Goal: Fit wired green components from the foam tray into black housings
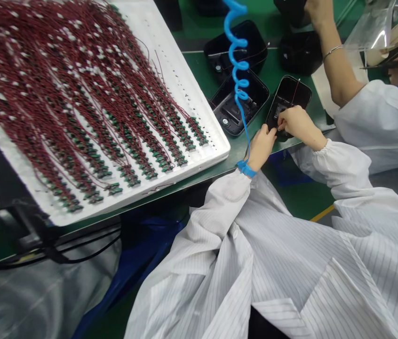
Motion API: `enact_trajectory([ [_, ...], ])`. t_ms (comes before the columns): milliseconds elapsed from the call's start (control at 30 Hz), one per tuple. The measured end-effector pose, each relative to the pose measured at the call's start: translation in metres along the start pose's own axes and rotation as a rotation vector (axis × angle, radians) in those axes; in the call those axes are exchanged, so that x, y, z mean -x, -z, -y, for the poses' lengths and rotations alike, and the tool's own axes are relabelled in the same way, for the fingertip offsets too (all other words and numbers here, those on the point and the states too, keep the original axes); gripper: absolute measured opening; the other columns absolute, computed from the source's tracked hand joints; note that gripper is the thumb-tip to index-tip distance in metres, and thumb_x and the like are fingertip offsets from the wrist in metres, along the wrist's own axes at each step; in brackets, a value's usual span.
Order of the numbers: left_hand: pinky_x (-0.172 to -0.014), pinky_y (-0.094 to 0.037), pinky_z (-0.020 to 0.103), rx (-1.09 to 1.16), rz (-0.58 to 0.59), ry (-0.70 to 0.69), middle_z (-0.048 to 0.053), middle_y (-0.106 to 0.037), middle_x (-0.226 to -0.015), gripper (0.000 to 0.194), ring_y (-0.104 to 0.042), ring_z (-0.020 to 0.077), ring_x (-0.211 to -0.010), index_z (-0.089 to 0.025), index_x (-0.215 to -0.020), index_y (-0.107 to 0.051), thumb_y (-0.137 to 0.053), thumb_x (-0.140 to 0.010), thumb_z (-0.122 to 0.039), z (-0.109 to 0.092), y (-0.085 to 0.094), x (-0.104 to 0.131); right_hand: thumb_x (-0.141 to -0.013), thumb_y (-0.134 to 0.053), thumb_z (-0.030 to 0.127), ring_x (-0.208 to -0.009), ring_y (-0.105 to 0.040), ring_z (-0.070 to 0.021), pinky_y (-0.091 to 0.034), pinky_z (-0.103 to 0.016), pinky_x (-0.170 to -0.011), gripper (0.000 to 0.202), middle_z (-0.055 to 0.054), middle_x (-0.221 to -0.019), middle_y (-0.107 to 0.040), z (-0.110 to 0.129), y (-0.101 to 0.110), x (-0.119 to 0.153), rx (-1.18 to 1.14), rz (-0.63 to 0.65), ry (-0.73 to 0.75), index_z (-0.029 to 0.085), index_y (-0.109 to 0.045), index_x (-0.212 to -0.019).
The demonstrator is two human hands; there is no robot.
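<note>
In the head view, a small black plastic housing (285, 90) lies open side up near the bench's front edge, a thin dark red wire rising from it. My left hand (261, 147) is closed at its near left corner, thumb and fingertips gripping the edge. Just to the right, my right hand (299, 125) reaches over the housing with fingers pinched together inside it. Whatever those fingertips hold is hidden. A blue wrist strap (245, 168) circles my left wrist. Left of the housing sits another open black housing (246, 106) with a silver round part in its corner.
A white foam tray (216, 141) with many small green circuit boards on red wires (89, 94) fills the left. A blue coiled cord (240, 66) hangs in front of more black housings (216, 49). A co-worker's arm (342, 70) reaches in at the upper right.
</note>
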State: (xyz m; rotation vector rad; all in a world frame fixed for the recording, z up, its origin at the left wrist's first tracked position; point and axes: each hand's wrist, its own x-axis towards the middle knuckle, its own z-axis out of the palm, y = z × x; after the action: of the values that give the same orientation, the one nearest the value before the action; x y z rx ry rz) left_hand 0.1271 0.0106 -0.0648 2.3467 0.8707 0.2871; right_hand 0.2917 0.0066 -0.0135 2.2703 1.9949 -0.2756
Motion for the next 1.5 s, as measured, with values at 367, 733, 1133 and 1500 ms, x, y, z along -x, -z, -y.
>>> enact_trajectory([
  [367,-0.09,-0.05,0.027,-0.03,0.048,0.036,0.015,-0.059,-0.131,0.044,-0.063,0.0226,-0.116,-0.019,-0.151,-0.051,-0.046,-0.107,-0.021,-0.007,0.009,0.002,-0.095,-0.046,0.014,-0.098,-0.059,-0.0276,-0.05,-0.037,-0.079,0.026,-0.013,-0.099,-0.069,0.004,-0.019,0.014,0.065,-0.167,-0.085,0.019,-0.072,-0.092],
  [733,-0.077,-0.054,0.029,-0.039,0.097,0.123,0.014,-0.06,-0.132,0.048,-0.072,0.0248,-0.103,-0.024,-0.155,-0.045,-0.048,-0.108,-0.029,-0.016,0.012,-0.005,-0.101,-0.038,0.018,-0.1,-0.056,-0.029,-0.051,-0.045,-0.088,0.038,-0.013,-0.103,-0.065,-0.001,-0.031,0.026,-0.065,-0.25,-0.086,0.021,-0.075,-0.103],
  [1133,-0.07,-0.052,0.031,-0.122,0.121,0.189,0.011,-0.066,-0.124,0.049,-0.074,0.0232,-0.091,-0.029,-0.157,-0.045,-0.04,-0.109,-0.039,-0.018,0.008,-0.019,-0.101,-0.037,0.017,-0.097,-0.056,-0.0293,-0.049,-0.048,-0.088,0.046,-0.015,-0.107,-0.063,-0.006,-0.042,0.038,-0.182,-0.246,-0.037,0.023,-0.076,-0.123],
  [1500,-0.062,-0.047,0.03,-0.246,0.192,0.208,0.01,-0.071,-0.119,0.049,-0.075,0.0224,-0.089,-0.026,-0.156,-0.046,-0.042,-0.11,-0.038,-0.023,0.023,-0.025,-0.101,-0.035,0.016,-0.089,-0.057,-0.0264,-0.053,-0.045,-0.082,0.046,-0.013,-0.102,-0.067,0.001,-0.047,0.044,-0.297,-0.332,-0.037,0.024,-0.077,-0.119],
])
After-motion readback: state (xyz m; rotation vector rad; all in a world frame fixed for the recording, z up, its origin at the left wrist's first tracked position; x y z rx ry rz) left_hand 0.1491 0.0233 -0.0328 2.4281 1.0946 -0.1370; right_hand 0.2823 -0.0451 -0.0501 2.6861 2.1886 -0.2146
